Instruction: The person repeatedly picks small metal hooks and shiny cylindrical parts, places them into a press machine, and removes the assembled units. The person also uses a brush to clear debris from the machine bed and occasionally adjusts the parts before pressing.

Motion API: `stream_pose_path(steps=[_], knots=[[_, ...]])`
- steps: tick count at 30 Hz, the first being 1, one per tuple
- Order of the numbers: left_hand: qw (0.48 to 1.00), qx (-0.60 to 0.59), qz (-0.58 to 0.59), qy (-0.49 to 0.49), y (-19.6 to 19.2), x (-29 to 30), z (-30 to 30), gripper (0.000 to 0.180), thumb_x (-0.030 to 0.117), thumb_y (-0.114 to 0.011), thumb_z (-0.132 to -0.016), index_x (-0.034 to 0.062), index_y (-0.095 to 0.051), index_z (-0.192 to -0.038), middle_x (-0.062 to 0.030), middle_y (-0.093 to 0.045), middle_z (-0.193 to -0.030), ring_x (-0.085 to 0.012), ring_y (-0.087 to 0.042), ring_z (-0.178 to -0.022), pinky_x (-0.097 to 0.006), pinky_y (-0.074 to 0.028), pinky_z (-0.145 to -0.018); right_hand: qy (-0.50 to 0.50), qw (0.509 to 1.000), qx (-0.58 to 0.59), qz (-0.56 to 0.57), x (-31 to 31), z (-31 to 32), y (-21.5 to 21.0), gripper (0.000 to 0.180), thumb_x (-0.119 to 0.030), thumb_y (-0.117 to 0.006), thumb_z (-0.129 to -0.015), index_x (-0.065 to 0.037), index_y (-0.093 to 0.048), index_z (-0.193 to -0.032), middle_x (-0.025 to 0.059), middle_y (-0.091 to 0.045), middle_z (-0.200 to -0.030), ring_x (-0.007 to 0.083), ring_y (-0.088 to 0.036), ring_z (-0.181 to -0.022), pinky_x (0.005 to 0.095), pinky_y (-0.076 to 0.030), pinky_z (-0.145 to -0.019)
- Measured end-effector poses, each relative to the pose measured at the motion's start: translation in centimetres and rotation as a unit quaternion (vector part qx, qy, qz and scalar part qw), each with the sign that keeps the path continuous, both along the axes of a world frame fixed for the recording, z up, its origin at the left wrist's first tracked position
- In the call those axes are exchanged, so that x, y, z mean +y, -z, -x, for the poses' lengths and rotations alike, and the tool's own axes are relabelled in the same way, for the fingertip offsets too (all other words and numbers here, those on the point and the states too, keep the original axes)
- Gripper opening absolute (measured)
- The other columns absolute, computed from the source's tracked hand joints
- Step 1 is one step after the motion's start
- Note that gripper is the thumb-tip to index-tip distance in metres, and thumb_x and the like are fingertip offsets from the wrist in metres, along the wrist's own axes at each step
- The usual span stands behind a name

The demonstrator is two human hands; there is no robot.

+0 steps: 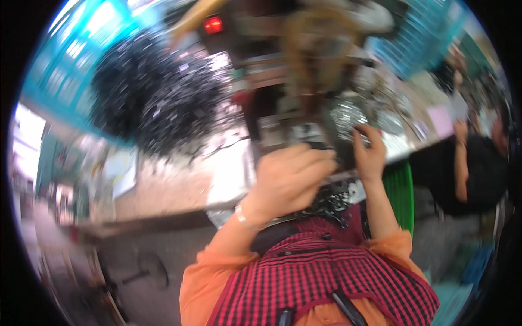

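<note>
My left hand (293, 175) is at the front of a bench machine (310, 92), its fingers curled together. Its fingertips are beside a small metal fixture (305, 132), and whatever they pinch is hidden. To its right, my right hand (371, 154) has its thumb and finger bent towards each other at the near edge of a pile of small shiny metal parts (348, 117). Blur hides anything between those fingertips. Below both hands, black glossy pieces (331, 204) lie at the bench edge, against my checked apron (321, 261).
A large heap of black, thin pieces (163, 92) covers the bench on the left, by a blue crate (65, 81). Another blue crate (408, 38) stands at the back right. A red-lit display (213, 24) glows behind. A person in black (462, 168) sits to the right, past a green basket (399, 190).
</note>
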State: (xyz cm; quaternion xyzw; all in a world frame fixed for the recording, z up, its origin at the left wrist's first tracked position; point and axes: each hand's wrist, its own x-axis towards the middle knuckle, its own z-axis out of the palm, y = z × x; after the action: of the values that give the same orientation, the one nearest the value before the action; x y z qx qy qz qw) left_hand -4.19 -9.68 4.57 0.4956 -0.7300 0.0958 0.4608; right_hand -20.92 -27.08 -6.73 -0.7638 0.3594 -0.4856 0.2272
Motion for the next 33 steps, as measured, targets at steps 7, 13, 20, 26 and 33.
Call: stream_pose_path(steps=[7, 13, 20, 26, 33], knots=[[1.0, -0.02, 0.016, -0.004, -0.1, -0.8, 0.6, 0.035, -0.01, -0.064, -0.061, 0.004, -0.071, -0.093, -0.0115, -0.077, -0.099, -0.022, -0.058, -0.06, -0.03, -0.046, -0.052, -0.013, 0.982, -0.138, -0.128, -3.4, 1.1, -4.4, 0.015, -0.009, -0.072, -0.092, -0.001, -0.073, -0.105, 0.004, -0.074, -0.093, 0.0132, -0.068, -0.089, 0.0283, -0.051, -0.082], [0.999, -0.042, -0.009, -0.015, 0.1, -0.4, 0.1, 0.025, 0.007, -0.073, -0.069, 0.0077, -0.073, -0.094, -0.0044, -0.075, -0.105, -0.0195, -0.061, -0.069, -0.03, -0.048, -0.056, 0.002, 0.963, -0.172, -0.206, -4.1, 2.0, -0.8, 0.013, -0.005, -0.069, -0.094, -0.001, -0.072, -0.106, 0.0027, -0.072, -0.095, 0.0087, -0.065, -0.088, 0.0238, -0.05, -0.08], [0.999, -0.041, 0.006, -0.011, 0.6, -0.1, -0.6, 0.028, 0.008, -0.074, -0.069, 0.0078, -0.073, -0.096, -0.0053, -0.075, -0.107, -0.0209, -0.061, -0.069, -0.031, -0.049, -0.056, -0.028, 0.881, -0.382, -0.278, -3.3, -2.0, 2.2, 0.013, -0.005, -0.067, -0.096, -0.001, -0.071, -0.108, 0.0048, -0.072, -0.097, 0.0127, -0.065, -0.085, 0.0262, -0.051, -0.082], [0.997, -0.037, 0.034, -0.06, 2.1, 2.0, -0.5, 0.027, 0.007, -0.074, -0.076, 0.0096, -0.075, -0.102, -0.0077, -0.074, -0.117, -0.0204, -0.064, -0.077, -0.036, -0.059, -0.087, -0.065, 0.944, -0.231, -0.228, -1.5, -2.2, 0.2, 0.018, -0.003, -0.069, -0.095, -0.001, -0.07, -0.114, 0.0032, -0.071, -0.107, 0.0109, -0.065, -0.099, 0.0254, -0.05, -0.091], [0.921, -0.028, 0.061, -0.384, 2.2, 4.2, -12.9, 0.013, -0.003, -0.076, -0.082, 0.0056, -0.077, -0.092, -0.0069, -0.075, -0.099, -0.0268, -0.066, -0.09, -0.034, -0.05, -0.083, -0.048, 0.994, -0.029, -0.091, 0.2, 1.1, -0.6, 0.013, -0.001, -0.073, -0.088, 0.0, -0.075, -0.101, 0.0083, -0.074, -0.096, 0.017, -0.068, -0.092, 0.0283, -0.051, -0.086]])
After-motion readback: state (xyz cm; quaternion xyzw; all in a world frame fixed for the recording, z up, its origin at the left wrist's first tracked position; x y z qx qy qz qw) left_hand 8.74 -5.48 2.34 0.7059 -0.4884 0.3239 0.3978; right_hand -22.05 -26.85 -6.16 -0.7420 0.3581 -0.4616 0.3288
